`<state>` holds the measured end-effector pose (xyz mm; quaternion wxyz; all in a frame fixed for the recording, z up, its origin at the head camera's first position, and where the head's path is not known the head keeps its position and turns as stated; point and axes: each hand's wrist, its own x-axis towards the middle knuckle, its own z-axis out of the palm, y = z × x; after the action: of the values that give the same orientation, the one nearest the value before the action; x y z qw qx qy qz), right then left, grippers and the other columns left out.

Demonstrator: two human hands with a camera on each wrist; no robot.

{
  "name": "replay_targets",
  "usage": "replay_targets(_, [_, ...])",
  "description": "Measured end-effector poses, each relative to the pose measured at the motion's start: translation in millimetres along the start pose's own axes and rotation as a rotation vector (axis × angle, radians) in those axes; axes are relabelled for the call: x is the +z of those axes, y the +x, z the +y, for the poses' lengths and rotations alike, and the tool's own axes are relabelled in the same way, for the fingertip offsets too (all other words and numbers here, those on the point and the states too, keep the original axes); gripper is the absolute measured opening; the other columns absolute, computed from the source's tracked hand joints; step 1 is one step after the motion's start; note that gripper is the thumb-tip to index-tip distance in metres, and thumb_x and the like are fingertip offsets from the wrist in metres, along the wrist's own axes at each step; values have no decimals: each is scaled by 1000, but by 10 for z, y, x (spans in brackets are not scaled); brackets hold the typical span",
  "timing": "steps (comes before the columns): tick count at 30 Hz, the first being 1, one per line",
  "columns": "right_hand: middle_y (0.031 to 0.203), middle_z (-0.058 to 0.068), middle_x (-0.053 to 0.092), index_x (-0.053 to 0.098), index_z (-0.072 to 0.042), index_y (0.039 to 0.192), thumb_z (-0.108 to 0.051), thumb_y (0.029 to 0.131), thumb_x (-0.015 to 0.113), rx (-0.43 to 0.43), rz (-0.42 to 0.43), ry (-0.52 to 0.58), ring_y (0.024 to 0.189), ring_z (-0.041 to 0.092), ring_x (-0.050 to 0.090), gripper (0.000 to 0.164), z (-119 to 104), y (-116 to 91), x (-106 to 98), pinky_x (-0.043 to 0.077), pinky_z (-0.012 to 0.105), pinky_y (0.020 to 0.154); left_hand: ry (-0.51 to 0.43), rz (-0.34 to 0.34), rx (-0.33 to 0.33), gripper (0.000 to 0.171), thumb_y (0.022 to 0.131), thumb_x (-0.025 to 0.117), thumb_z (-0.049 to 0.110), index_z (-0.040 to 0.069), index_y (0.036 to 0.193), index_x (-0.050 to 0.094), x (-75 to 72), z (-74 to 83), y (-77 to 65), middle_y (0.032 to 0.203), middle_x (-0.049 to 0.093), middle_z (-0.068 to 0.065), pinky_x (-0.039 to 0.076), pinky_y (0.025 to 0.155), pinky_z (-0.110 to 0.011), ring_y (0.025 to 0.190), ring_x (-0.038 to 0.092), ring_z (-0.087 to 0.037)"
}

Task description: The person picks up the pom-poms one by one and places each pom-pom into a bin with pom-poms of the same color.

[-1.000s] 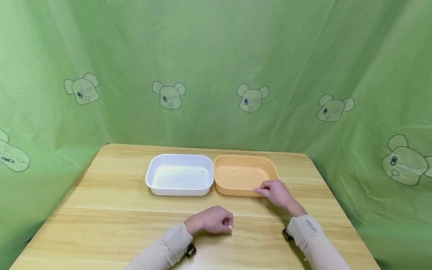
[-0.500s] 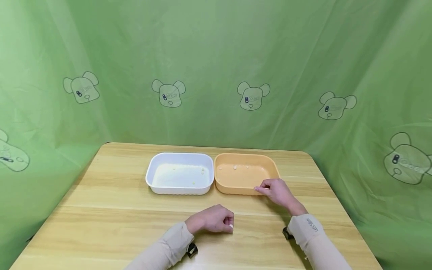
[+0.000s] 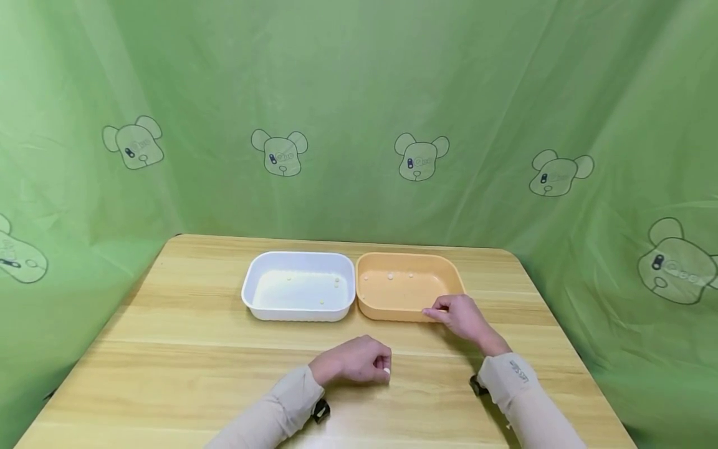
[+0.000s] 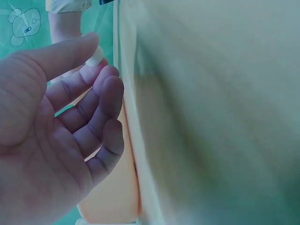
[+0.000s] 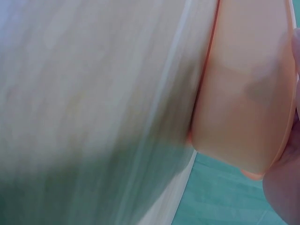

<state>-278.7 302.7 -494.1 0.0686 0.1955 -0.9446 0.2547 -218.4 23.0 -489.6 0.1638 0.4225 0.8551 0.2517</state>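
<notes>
My left hand (image 3: 354, 362) is raised over the table in front of the two trays. Between thumb and index finger it pinches a small white tablet-like piece (image 4: 95, 57); the other fingers curl loosely in the left wrist view. At the front right corner of the orange tray (image 3: 395, 313), my right hand (image 3: 462, 317) grips the rim, the thumb lying along the near side. The right wrist view shows the tray's outer wall (image 5: 243, 93) with part of the hand (image 5: 286, 187) at the frame's edge. Several small pale pieces (image 3: 390, 276) lie on the orange tray's floor.
A white tray (image 3: 300, 315) stands directly left of the orange one, with several small yellowish pieces (image 3: 322, 302) inside. Both sit toward the far side of the wooden table (image 3: 185, 355). Green curtains (image 3: 348, 81) with bear-head prints surround the table.
The left hand has shifted very slightly right and away from me, still pinching the white piece. The right hand stays on the orange tray's rim. The head view has tilted slightly.
</notes>
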Motion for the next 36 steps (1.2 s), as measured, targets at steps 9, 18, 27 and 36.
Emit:
replay_targets(9, [60,-11,57,64,-19,65,-41,85,68,6,-7,4,55,6,46,30,-2,-2,-6,40,24,53,-18,50,0,14,86,69,20,19,77,59,-124,29,22,67,53,13,42,59,-15,61,48,0])
replay_targets(18, [60,-10,57,65,-16,67,-43,85,68,24,-20,21,55,7,46,32,-41,-20,-38,40,24,53,-28,79,-2,11,86,70,21,18,81,60,-240,36,50,71,54,13,43,61,-15,64,50,0])
replay_targets(27, [59,-13,54,65,-17,66,-44,85,67,29,-18,20,55,7,46,34,-17,-25,-28,39,24,53,-52,122,-1,8,87,68,19,17,83,62,-356,47,63,74,56,13,44,64,-14,68,52,1])
replay_targets(36, [61,-13,56,65,-18,68,-48,85,65,22,-28,19,56,7,47,34,-22,-29,-26,41,24,56,-54,192,-21,6,87,69,18,16,83,64,-475,19,68,73,57,14,45,66,-13,69,54,1])
